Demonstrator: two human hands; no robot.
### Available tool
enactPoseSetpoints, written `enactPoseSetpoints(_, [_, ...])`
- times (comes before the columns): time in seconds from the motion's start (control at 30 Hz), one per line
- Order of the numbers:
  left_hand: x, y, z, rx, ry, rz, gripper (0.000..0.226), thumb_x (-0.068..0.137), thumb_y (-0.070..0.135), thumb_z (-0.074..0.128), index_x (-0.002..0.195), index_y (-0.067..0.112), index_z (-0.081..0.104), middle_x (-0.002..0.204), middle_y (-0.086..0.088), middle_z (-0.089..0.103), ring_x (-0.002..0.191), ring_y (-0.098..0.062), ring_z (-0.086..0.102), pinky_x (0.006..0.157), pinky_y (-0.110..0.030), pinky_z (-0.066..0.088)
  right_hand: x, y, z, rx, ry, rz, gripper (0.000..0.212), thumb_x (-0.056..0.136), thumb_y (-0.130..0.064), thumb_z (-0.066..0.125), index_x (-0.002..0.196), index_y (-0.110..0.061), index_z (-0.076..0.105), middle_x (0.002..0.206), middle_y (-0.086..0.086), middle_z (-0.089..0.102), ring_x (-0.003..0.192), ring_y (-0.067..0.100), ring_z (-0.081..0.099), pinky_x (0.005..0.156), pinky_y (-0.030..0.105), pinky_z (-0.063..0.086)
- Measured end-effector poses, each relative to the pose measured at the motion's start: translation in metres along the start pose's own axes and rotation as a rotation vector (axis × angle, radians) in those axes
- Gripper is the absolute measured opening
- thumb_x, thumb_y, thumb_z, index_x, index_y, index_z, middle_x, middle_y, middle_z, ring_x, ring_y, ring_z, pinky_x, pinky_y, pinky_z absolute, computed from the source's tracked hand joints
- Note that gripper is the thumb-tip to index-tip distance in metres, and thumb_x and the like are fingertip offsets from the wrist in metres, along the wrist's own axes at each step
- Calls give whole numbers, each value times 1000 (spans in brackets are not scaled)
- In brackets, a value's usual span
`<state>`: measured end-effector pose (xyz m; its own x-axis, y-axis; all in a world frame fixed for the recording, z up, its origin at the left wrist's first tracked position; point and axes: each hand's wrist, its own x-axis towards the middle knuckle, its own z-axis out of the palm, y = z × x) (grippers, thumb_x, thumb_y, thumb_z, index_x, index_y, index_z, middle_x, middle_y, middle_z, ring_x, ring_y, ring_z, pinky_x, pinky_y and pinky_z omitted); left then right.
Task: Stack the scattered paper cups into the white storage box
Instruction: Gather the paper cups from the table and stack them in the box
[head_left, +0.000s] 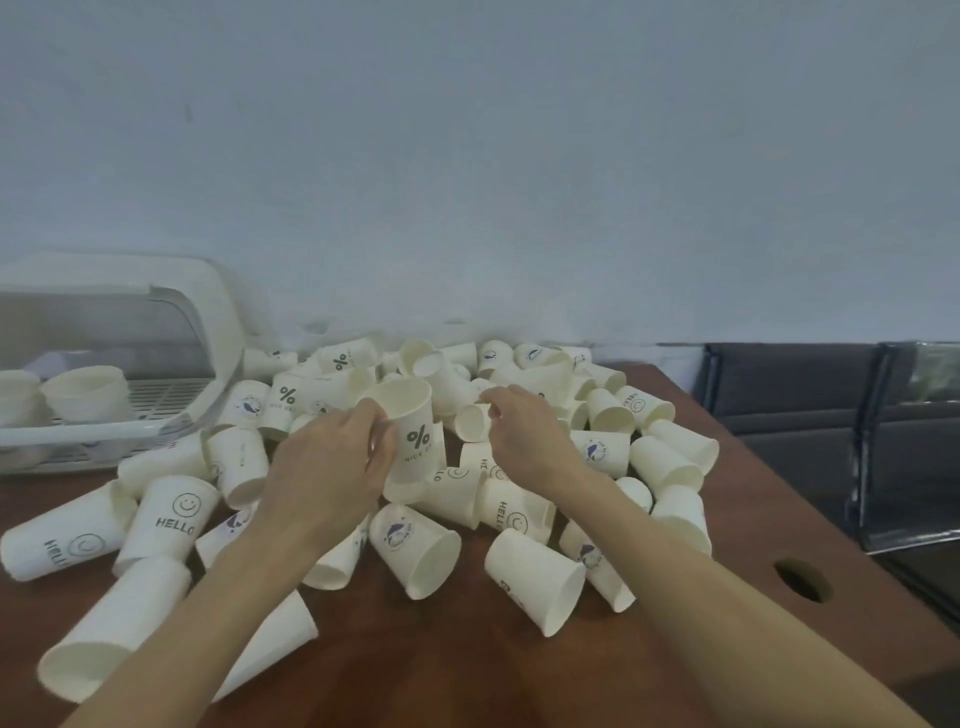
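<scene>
Left hand (332, 457) grip wraps an upright "%" paper cup (410, 434), right hand (524, 431) grip pinches a small tipped cup (471, 420), above the cup pile (519, 493) on the brown tabletop (467, 665); white storage box (208, 322) far left holds nested cups (85, 389).

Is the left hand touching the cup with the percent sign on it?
Touching. The head view shows the left hand with fingers curled round the side of the upright percent-sign cup, holding it above the pile.
</scene>
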<state>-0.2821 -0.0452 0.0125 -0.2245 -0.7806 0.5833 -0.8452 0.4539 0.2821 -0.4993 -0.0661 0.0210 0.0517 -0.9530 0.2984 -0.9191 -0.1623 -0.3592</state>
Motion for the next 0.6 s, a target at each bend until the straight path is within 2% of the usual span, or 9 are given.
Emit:
enactPoseSetpoints(0.07, [5, 9, 2, 13, -6, 4, 19, 97, 36, 43, 86, 21, 50, 71, 5, 57, 66, -21, 56, 59, -39, 49, -1, 13, -7, 6, 7, 27, 46, 91, -1, 41, 135, -12, 49, 120, 5, 56, 112, 25, 52, 93, 38, 44])
enactPoseSetpoints(0.27, [18, 33, 17, 27, 12, 49, 23, 97, 37, 39, 85, 20, 50, 70, 5, 56, 62, -22, 54, 55, -36, 46, 0, 55, -22, 9, 28, 84, 43, 91, -1, 40, 132, -11, 52, 116, 6, 57, 108, 23, 53, 89, 30, 42])
enactPoseSetpoints(0.37, [24, 45, 25, 11, 35, 68, 27, 96, 39, 36, 85, 20, 51, 70, 5, 57, 61, -22, 54, 54, -36, 47, 0, 73, -24, -5, 20, 100, 45, 90, -1, 39, 133, -11, 51, 113, 7, 58, 107, 27, 52, 91, 34, 41])
enactPoseSetpoints(0.53, [32, 61, 37, 21, 47, 51, 30, 92, 44, 29, 84, 22, 49, 70, 8, 55, 64, -20, 55, 55, -38, 49, 3, 97, -28, -31, -4, 125, 46, 92, -3, 39, 136, -11, 48, 117, 6, 58, 111, 25, 51, 83, 28, 35])
enactPoseSetpoints(0.6, [36, 66, 43, 25, 39, 34, 29, 92, 45, 29, 85, 24, 47, 71, 8, 55, 65, -21, 55, 55, -39, 50, 5, 107, -30, -38, -4, 121, 45, 92, -4, 40, 135, -11, 49, 120, 6, 58, 113, 25, 51, 85, 29, 37])
